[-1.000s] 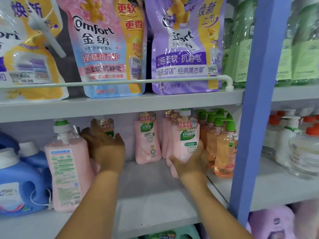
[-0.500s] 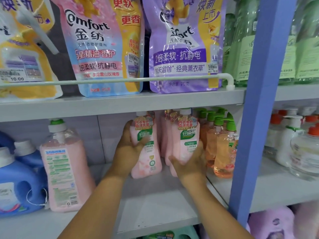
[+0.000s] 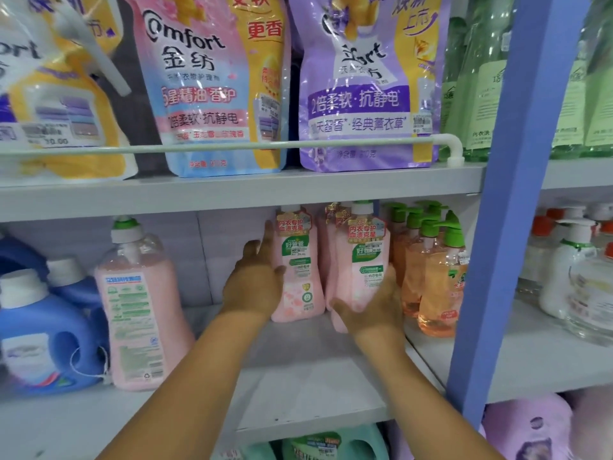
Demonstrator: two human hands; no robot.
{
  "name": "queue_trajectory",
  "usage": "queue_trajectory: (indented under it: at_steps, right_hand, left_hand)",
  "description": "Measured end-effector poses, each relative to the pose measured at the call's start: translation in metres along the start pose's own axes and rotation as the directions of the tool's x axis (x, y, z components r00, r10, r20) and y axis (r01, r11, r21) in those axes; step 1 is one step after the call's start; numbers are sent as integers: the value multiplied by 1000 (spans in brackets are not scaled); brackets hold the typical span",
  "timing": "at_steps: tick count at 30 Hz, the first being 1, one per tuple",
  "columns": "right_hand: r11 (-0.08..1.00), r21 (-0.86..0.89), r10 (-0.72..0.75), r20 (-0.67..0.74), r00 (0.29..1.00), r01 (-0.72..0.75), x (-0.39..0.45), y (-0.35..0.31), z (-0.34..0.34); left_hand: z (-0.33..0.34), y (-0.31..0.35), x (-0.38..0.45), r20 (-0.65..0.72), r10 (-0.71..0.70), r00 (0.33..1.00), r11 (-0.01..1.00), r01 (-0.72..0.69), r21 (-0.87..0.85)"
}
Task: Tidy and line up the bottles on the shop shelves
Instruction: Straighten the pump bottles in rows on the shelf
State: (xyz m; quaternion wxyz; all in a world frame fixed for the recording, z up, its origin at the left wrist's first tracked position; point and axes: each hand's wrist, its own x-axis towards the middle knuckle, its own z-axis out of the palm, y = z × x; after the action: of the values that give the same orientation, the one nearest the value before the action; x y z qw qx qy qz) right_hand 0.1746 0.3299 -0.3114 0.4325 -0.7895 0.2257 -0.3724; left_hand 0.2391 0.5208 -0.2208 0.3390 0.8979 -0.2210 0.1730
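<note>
Bottles of pink liquid stand on the middle shelf, and two of them are in hand; the step looks to be squaring these two up beside the orange pump bottles to their right. The left hand lies against the left flank of the left pink bottle, fingers stretched up along its side and thumb across the front, a loose grip and not a closed one; the right hand cups the lower part of the right pink bottle, thumb under its front and fingers bent round its right side. Both bottles stand upright, almost touching; more pink bottles sit behind them. The next move probably calls for sliding the pair level, labels facing out; a larger pink bottle stands well apart to the left, beside blue jugs.
</note>
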Motion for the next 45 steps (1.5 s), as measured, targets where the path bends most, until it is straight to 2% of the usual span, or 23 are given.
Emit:
queue_trajectory:
  at_steps: [1, 2, 3, 4, 5, 6, 7, 8, 9, 10, 13, 15, 19, 21, 24, 26, 32, 37, 41, 43, 45]
  right_hand:
    - [999, 28, 26, 13, 1000, -26, 1, 3, -1]
    - [997, 52, 47, 24, 999, -49, 2, 5, -1]
    - [996, 70, 60, 29, 998, -61, 4, 7, 0]
    - [994, 81, 66, 29, 997, -69, 5, 9, 1]
    - [994, 86, 72, 25, 997, -74, 6, 10, 2]
    - [993, 85, 77, 21, 997, -78, 7, 11, 3]
    - [994, 79, 79, 20, 997, -81, 7, 11, 5]
    - [994, 69, 81, 17, 997, -82, 6, 10, 6]
    - [995, 56, 83, 10, 997, -83, 5, 10, 7]
    - [996, 46, 80, 3, 997, -80, 4, 9, 8]
    - [997, 36, 64, -11, 998, -64, -1, 6, 12]
    - [998, 36, 57, -18, 998, -56, -2, 5, 13]
    - [995, 94, 37, 0, 999, -36, -4, 6, 11]
    - [990, 139, 30, 27, 999, -33, -2, 8, 8]
    - [982, 178, 54, 76, 996, -67, 2, 7, 4]
    - [977, 202, 48, 76, 996, -63, 3, 7, 3]
    - [966, 253, 38, 73, 997, -55, 3, 11, 2]
    - [969, 242, 35, 75, 997, -52, 3, 10, 2]
    - [964, 244, 88, 85, 993, -106, 7, 1, -3]
    - [973, 178, 136, 69, 988, -146, 12, -11, -9]
    - [974, 151, 165, 54, 985, -171, 17, -22, -12]
  left_hand:
    - [-14, -2, -22, -137, 94, 986, 995, -97, -20]
    - [-32, -6, -49, -340, 188, 922, 975, -216, -47]
    - [-49, -16, -74, -536, 233, 811, 959, -284, -14]
    - [-62, -31, -96, -685, 220, 695, 964, -261, 44]
    - [-72, -49, -112, -771, 137, 622, 986, -158, 48]
    - [-78, -65, -121, -784, -18, 620, 999, -15, -35]
    - [-80, -78, -122, -716, -191, 672, 981, 112, -157]
    - [-76, -87, -119, -591, -333, 734, 941, 218, -260]
    - [-73, -89, -114, -479, -412, 775, 905, 286, -317]
    - [-70, -91, -110, -432, -424, 796, 896, 301, -326]
    - [-61, -101, -102, -487, -379, 787, 919, 259, -297]
    - [-51, -106, -99, -452, -355, 819, 920, 218, -327]
    - [-25, -96, -89, -124, -280, 952, 861, 191, -471]
    - [-12, -78, -81, 35, -229, 973, 819, 212, -533]
    - [12, -58, -67, 134, -157, 979, 825, 204, -527]
    - [23, -53, -59, 168, -144, 975, 859, 207, -468]
    - [43, -50, -47, 195, -128, 972, 800, 217, -560]
    - [40, -54, -48, 250, -88, 964, 884, 192, -427]
    - [42, -43, -51, 250, -90, 964, 888, 191, -419]
    - [41, -36, -44, 196, -128, 972, 851, 209, -483]
    - [40, -31, -31, 170, -185, 968, 767, 250, -590]
